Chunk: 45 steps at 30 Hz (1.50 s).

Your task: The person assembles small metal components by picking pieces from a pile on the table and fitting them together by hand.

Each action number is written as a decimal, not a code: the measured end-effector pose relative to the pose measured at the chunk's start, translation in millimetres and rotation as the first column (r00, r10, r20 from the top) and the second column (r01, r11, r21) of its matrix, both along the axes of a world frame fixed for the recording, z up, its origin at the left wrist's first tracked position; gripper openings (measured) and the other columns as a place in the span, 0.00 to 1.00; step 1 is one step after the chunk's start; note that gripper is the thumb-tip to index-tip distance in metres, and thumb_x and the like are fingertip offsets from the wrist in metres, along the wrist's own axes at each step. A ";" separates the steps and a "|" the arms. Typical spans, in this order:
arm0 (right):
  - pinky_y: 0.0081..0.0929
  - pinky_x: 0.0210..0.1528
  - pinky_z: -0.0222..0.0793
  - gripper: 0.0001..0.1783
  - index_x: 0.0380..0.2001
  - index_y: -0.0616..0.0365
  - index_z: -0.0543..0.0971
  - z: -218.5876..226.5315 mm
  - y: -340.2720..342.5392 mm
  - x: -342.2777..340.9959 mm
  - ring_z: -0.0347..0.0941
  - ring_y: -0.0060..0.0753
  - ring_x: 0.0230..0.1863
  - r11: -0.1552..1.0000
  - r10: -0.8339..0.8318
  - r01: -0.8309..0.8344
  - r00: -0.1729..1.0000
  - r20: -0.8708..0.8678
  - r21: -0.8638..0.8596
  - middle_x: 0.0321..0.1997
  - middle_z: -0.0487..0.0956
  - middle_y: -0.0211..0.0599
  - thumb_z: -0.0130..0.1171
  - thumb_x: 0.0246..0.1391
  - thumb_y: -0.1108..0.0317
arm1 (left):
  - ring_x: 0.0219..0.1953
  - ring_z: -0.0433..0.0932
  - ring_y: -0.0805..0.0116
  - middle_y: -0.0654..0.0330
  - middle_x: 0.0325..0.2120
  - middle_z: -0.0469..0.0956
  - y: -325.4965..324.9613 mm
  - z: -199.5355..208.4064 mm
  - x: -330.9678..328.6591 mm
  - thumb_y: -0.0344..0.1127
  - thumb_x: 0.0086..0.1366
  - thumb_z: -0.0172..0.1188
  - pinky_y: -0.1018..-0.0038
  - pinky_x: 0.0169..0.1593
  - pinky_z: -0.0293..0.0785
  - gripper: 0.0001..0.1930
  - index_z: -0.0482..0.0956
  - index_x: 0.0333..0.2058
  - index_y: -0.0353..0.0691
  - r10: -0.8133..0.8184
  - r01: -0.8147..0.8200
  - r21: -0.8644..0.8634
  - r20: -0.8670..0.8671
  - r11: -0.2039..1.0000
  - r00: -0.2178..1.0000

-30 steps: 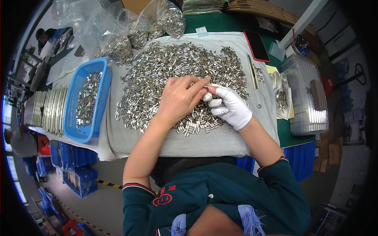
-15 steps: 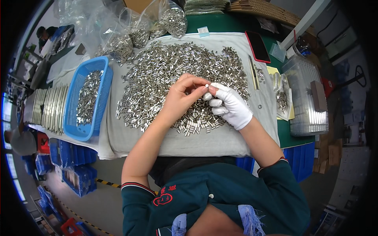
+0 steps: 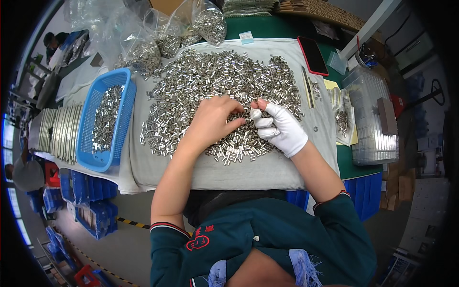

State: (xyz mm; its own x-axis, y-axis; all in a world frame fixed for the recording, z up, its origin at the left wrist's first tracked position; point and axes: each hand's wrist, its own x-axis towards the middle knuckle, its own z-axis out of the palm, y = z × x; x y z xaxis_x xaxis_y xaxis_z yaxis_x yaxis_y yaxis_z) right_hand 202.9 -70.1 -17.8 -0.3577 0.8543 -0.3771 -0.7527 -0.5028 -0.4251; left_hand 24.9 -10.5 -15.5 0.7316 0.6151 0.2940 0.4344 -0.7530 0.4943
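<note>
A broad pile of small shiny metal cylinders (image 3: pixel 191 91) covers the grey cloth (image 3: pixel 165 174) in front of me. Over its near middle hovers my bare left hand (image 3: pixel 213 120), thumb and fingers apart with a gap between them and no piece visible in it. Just to its right is my right hand (image 3: pixel 279 126), in a white glove that leaves the thumb and a fingertip bare. Those bare tips are pinched together above the pile; whatever is between them is too small to make out. The other gloved fingers curl toward the palm.
A blue plastic basket (image 3: pixel 128 115) holding more cylinders stands at left, beside a row of metal plates (image 3: pixel 57 131). Bags of cylinders (image 3: pixel 210 26) line the back. At right lie a red-edged phone (image 3: pixel 313 56), tweezers (image 3: pixel 308 88) and clear plastic boxes (image 3: pixel 370 124).
My left hand has drawn away from the right fingertips, moving left and slightly down, and its pinch has opened. The right hand stays nearly in place, still pinched.
</note>
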 end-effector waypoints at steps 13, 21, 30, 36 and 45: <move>0.04 0.09 0.44 0.07 0.30 0.55 0.70 6.2 -0.2 -2.5 0.54 0.06 0.15 1.000 -0.008 0.007 0.993 0.116 0.010 0.22 0.68 0.22 0.48 0.54 0.64 | 0.25 0.70 0.60 0.57 0.26 0.70 -11.4 -12.5 12.3 0.30 0.49 0.57 0.69 0.29 0.66 0.08 0.73 0.29 0.38 -0.015 0.010 0.064 0.087 0.998 0.996; 0.05 0.10 0.46 0.08 0.31 0.56 0.72 7.4 -1.8 -2.1 0.55 0.07 0.15 0.999 -0.015 0.012 0.996 0.083 0.031 0.24 0.69 0.25 0.48 0.54 0.64 | 0.21 0.65 0.85 0.69 0.28 0.72 -6.3 -6.0 11.1 0.30 0.56 0.55 0.86 0.25 0.62 0.06 0.73 0.33 0.37 0.310 0.119 -0.684 0.470 0.720 0.827; 0.03 0.10 0.45 0.09 0.36 0.56 0.70 10.8 -1.9 -3.0 0.54 0.05 0.16 0.998 0.013 -0.020 0.991 0.136 0.052 0.23 0.68 0.22 0.49 0.54 0.65 | 0.24 0.64 0.85 0.67 0.28 0.74 -7.4 1.7 11.5 0.31 0.58 0.52 0.88 0.28 0.62 0.09 0.73 0.38 0.37 0.369 0.298 -0.768 0.561 0.567 0.741; 0.03 0.10 0.45 0.10 0.36 0.56 0.71 10.3 -3.1 -3.7 0.55 0.05 0.16 0.998 0.006 -0.016 0.990 0.144 0.067 0.24 0.68 0.22 0.49 0.54 0.64 | 0.23 0.63 0.85 0.67 0.29 0.75 -5.2 2.1 10.5 0.33 0.59 0.51 0.88 0.28 0.62 0.11 0.74 0.39 0.37 0.391 0.293 -0.812 0.518 0.505 0.761; 0.04 0.11 0.46 0.09 0.34 0.56 0.70 9.4 -3.9 -7.7 0.56 0.06 0.17 0.994 -0.017 -0.016 0.954 0.298 0.107 0.24 0.69 0.23 0.52 0.52 0.64 | 0.31 0.71 0.82 0.65 0.30 0.75 -9.4 -1.0 13.3 0.28 0.56 0.56 0.85 0.36 0.67 0.08 0.74 0.35 0.36 0.350 0.339 -0.733 0.610 0.589 0.711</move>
